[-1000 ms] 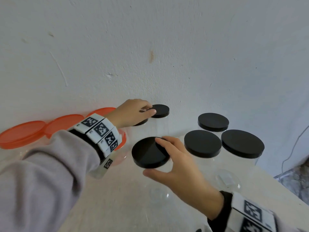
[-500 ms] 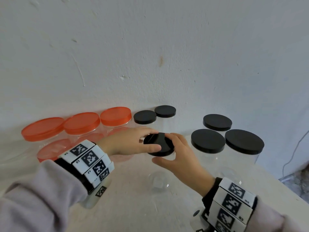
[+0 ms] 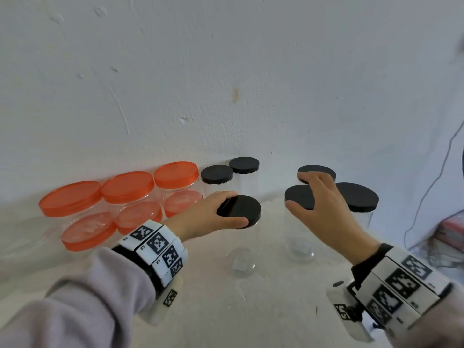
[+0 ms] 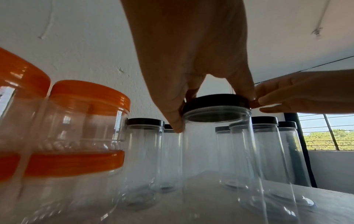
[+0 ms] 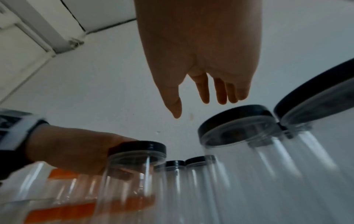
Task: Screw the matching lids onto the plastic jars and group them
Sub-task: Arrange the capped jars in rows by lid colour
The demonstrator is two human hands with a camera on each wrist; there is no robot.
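My left hand (image 3: 234,209) grips the rim of a black lid (image 3: 242,209) that sits on a tall clear jar (image 4: 216,144) in the middle of the table; thumb and fingers curl round the lid (image 4: 216,99). My right hand (image 3: 301,190) hovers open with straight fingers (image 5: 203,91), holding nothing, over a group of three black-lidded clear jars (image 3: 357,198) at the right. Two narrower black-lidded jars (image 3: 217,174) stand against the wall behind the gripped jar.
Several orange-lidded jars (image 3: 128,183) stand stacked in two layers at the left against the white wall (image 3: 226,71). The pale tabletop (image 3: 276,297) stretches toward me. A thin cable (image 3: 426,194) hangs at the far right beside the table edge.
My right hand has let go of the black lid and moved right, above the right-hand jars. My left hand came forward from the back jars and now holds that lid alone.
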